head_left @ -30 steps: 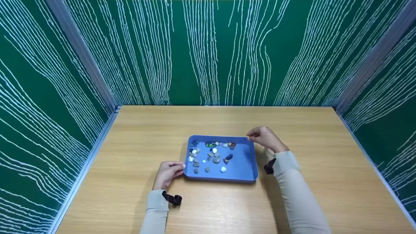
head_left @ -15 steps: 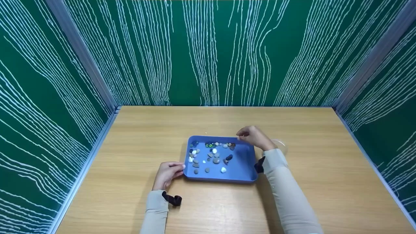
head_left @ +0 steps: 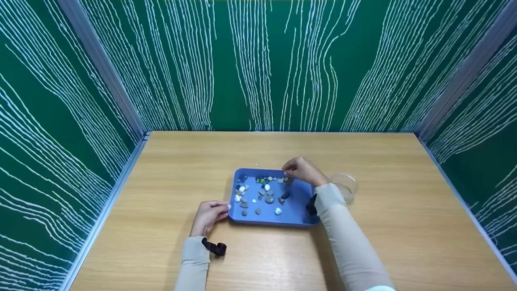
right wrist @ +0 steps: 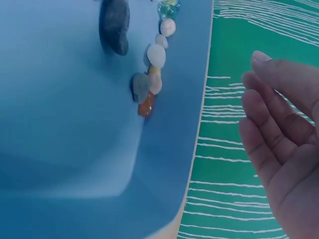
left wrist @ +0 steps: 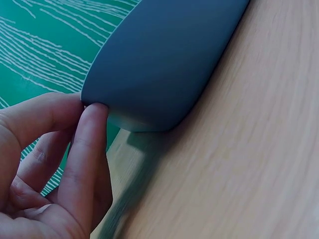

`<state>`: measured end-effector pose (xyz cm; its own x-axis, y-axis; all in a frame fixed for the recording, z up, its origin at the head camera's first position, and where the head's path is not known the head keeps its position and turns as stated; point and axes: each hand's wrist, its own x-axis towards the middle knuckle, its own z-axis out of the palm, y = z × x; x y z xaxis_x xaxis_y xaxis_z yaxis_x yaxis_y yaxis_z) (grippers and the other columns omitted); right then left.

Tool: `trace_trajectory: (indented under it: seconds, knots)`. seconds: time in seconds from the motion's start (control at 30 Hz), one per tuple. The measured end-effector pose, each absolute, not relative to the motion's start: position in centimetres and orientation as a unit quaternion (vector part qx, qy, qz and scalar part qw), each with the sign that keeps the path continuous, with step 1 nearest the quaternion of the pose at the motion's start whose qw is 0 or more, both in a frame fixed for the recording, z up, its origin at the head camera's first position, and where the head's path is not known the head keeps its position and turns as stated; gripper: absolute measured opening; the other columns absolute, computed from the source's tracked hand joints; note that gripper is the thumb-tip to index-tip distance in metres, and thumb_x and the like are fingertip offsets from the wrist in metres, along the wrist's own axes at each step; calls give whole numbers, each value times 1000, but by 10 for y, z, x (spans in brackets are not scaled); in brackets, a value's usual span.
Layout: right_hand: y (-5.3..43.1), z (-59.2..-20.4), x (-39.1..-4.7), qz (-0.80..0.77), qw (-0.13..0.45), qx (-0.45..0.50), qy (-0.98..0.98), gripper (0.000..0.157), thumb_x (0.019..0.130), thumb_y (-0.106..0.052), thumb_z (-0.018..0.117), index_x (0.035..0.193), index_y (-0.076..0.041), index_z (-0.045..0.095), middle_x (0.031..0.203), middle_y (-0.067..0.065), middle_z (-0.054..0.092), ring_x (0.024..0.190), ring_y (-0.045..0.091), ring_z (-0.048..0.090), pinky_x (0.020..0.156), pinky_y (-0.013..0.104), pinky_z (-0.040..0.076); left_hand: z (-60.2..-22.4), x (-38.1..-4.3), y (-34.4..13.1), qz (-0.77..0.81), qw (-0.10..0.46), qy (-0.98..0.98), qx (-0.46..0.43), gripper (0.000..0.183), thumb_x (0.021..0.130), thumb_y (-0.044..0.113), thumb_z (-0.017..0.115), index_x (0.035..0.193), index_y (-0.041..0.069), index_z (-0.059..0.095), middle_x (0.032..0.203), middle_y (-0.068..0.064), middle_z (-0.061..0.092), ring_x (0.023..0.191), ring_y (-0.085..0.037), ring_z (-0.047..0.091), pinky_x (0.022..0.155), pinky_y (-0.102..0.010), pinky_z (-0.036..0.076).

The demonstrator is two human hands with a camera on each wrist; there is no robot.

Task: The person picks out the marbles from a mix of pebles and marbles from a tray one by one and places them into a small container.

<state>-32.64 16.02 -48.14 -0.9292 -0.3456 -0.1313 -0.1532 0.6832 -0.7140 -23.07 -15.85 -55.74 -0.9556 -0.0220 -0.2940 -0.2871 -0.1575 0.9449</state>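
A blue rectangular tray (head_left: 258,220) lies on the table with several pebbles and glass beads in it. My left hand (head_left: 208,216) pinches the tray's near left corner between thumb and finger; the left wrist view shows the fingertips at the rim. Over the far rim, toward the right, hovers my right hand (head_left: 305,171), fingers loosely bent. In the right wrist view nothing shows between its thumb and fingers. Close by, along the tray's far wall, runs a row of stones with a white pebble (right wrist: 156,56), a grey pebble (right wrist: 140,87) and an orange stone (right wrist: 146,104).
A clear round container (head_left: 346,188) stands on the wooden table (head_left: 404,210) right of the tray, partly behind the right wrist. Green panels (head_left: 250,64) with white lines enclose the table at the back and sides. A tiny pale speck lies beyond the tray.
My right hand has moved left along the tray's far rim from its right corner, uncovering more of the clear container. The left hand and the tray stay in place.
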Motion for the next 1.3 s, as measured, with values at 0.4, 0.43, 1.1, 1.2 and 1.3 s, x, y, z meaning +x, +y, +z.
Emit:
trace_trajectory:
  seconds: [0.4, 0.43, 1.1, 1.2, 1.3]
  knots:
    - [139, -492, -331, -368, 163, -143, 904, 23, 94, -9, 61, 115, -2, 68, 107, 14, 67, 88, 35, 67, 78, 45, 61, -562, -229, -158, 747, 94, 645, -129, 26, 80, -7, 69, 104, -17, 64, 89, -10, 70, 73, -11, 66, 69, -22, 61]
    - [138, -492, -331, -365, 159, -148, 905, 23, 94, -8, 61, 115, -2, 68, 107, 15, 67, 87, 35, 67, 76, 44, 61, -562, -229, -158, 748, 93, 645, -128, 26, 80, -7, 69, 104, -17, 64, 88, -9, 70, 73, -11, 66, 68, -21, 61]
    - [111, -501, -342, -311, 155, -172, 922, 23, 92, -8, 63, 114, -9, 71, 111, 8, 69, 85, 20, 63, 71, 29, 59, -560, -233, -161, 750, 87, 642, -132, 27, 78, -10, 69, 103, -19, 64, 83, -7, 69, 71, -12, 66, 67, -22, 61]
    - [109, -502, -342, -303, 159, -169, 924, 25, 92, -8, 62, 116, -11, 70, 114, 7, 69, 89, 19, 64, 80, 35, 61, -560, -233, -161, 750, 91, 643, -131, 27, 79, -9, 68, 104, -18, 64, 86, -10, 69, 73, -13, 67, 70, -24, 62]
    - [108, -502, -341, -295, 160, -168, 927, 26, 92, -7, 62, 117, -11, 70, 115, 7, 69, 93, 20, 64, 87, 38, 60, -561, -233, -161, 748, 95, 644, -131, 28, 79, -9, 68, 105, -18, 64, 87, -11, 69, 74, -14, 67, 72, -25, 62]
